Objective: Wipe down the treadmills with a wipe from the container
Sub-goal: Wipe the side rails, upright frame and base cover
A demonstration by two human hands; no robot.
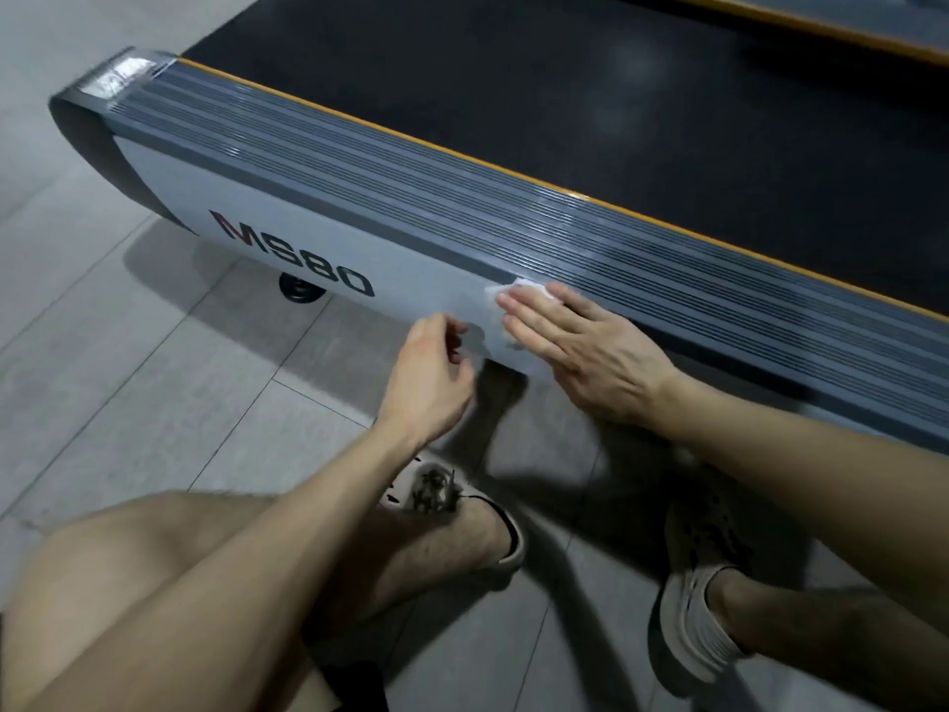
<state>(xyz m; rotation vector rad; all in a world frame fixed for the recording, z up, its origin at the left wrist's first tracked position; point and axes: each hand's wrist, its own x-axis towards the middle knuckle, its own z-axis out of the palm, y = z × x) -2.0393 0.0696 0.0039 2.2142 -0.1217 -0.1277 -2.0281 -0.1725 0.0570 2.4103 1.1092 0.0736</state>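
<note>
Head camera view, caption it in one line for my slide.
Right hand presses a white wipe flat against the grey side panel of the MS80 treadmill; left hand hovers beside it, holding nothing.

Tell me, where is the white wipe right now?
In the head view, the wipe is pressed under the right hand against the treadmill's grey side panel, just right of the MS80 lettering and at the edge of the ribbed foot rail.
</note>
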